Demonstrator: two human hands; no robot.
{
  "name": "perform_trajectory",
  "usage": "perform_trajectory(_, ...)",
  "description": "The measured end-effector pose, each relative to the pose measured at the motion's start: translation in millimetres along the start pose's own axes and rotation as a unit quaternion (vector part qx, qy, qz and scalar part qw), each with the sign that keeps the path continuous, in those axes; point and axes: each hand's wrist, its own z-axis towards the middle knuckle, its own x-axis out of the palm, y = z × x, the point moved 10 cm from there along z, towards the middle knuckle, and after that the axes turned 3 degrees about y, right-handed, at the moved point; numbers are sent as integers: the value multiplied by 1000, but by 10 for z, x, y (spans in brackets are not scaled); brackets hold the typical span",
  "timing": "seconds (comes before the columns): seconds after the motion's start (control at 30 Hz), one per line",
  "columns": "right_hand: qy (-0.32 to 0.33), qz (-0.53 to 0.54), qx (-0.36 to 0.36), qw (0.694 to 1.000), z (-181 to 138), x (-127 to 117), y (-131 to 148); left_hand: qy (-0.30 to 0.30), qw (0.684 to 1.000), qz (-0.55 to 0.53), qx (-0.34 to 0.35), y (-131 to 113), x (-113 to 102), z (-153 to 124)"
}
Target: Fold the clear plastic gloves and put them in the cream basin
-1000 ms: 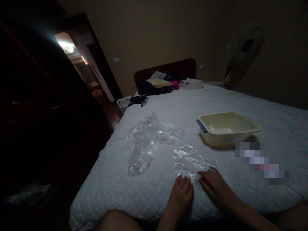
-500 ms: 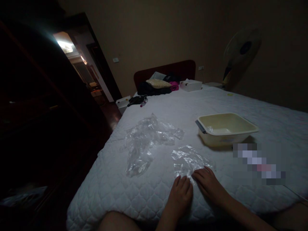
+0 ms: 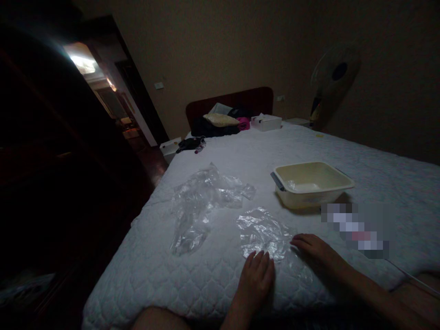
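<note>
My left hand [image 3: 256, 277] lies flat on the white quilted bed [image 3: 144, 270], fingers stretched out, its tips at the near edge of a small clear plastic bag [image 3: 263, 231]. My right hand [image 3: 314, 247] rests palm down on the right side of that same bag, fingers extended and pressing it flat. A larger heap of crumpled clear plastic bags [image 3: 202, 199] lies to the left, apart from both hands.
A cream plastic basin [image 3: 311, 183] stands on the bed beyond my right hand. Clothes, a pillow [image 3: 220, 120] and a white box [image 3: 266, 122] sit by the headboard. A standing fan [image 3: 332, 82] is at the back right. The bed's left edge drops into darkness.
My right hand has slid to the right across the small bag, away from my left hand. The left hand has stayed in place. The view has shifted slightly.
</note>
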Motion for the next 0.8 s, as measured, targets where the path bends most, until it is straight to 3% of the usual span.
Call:
perform_trajectory(0.17,-1,-23,-28,999,-91,104,79,34,999,-8,15,-92,211,1)
perform_trajectory(0.5,44,59,-83,994,42,48,295,87,996,2,29,-110,308,6)
perform_trajectory(0.8,10,22,25,999,192,30,314,105,994,-8,36,-126,344,12)
